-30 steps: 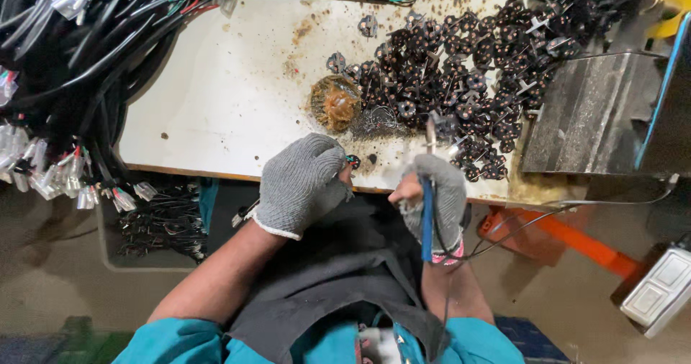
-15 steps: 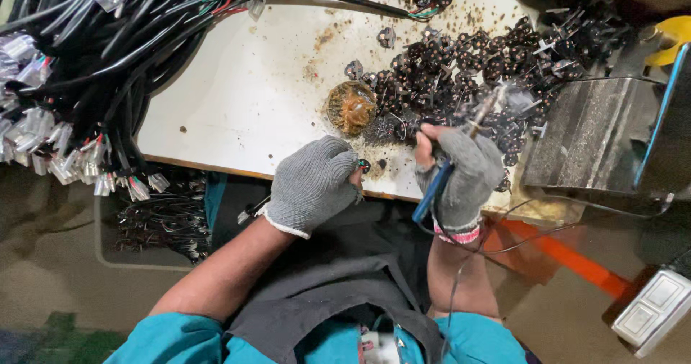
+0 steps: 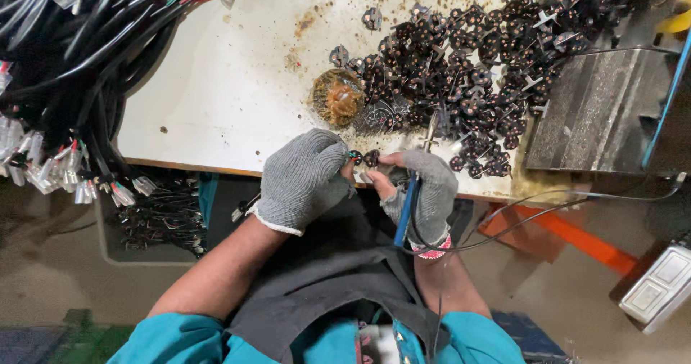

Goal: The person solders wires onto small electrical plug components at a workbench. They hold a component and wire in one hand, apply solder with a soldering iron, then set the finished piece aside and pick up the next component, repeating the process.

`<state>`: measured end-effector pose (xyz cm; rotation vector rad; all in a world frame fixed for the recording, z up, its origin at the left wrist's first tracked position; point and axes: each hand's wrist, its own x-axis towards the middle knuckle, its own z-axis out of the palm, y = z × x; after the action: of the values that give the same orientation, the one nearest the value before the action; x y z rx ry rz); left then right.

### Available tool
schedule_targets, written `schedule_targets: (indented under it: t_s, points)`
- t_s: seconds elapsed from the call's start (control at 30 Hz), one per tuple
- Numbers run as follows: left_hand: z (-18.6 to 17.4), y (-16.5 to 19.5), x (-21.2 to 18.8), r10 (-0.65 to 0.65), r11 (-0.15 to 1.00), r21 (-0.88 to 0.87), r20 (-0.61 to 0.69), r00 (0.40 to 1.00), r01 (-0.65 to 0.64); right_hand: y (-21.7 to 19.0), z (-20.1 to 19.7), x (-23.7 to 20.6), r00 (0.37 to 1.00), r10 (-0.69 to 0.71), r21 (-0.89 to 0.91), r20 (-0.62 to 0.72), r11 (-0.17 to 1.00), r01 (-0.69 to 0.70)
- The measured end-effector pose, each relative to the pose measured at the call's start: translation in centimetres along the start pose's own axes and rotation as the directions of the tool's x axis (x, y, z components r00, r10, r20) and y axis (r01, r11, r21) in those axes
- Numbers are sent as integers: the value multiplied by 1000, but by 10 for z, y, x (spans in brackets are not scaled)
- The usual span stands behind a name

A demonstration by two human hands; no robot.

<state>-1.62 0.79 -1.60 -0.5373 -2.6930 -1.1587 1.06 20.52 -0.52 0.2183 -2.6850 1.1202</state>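
Surface: white top, worn, w/ brown stains and specks toward far edge; wooden edge strip along near side. Grey ridged metal block at right end. Floor: bare concrete, dusty, dim. Dark tray under surface, left. Orange bar slants across floor at right; grey pedal-type box near it. Lighting even over top, shadowed below.

— What carries everything here?
— A white, stained counter with a wooden front edge.
— What lies on it?
— A heap of small black parts at the right, a brownish round wad beside them, black cable bundles spilling over the left end, and a grey metal block far right.
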Motion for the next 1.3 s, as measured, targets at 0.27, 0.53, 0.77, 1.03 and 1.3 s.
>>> schedule_targets:
  t_s: [0.27,0.53,0.77,1.03,1.3]
  points:
    - [2,1,-3,-14,1000,22,14,1000,14,10,10,-4,991,-121,53,-52,991,123]
    - [1,4,-4,-27,999,38,12,1000,26,2,12,-7,1000,-19,13,-10,1000,19]
    - [-14,2,-16,-12,998,-65,-5,1000,12,-6,11,1,998,-20,-67,67,997,24]
    - [-82,-12,-46,-238,927,-157,452,860,340,-8,7,9,990,-132,84,-48,987,135]
    - [-143,67,67,35,971,236,-11,999,-31,-14,-15,-3,993,114,143,-29,984,-108]
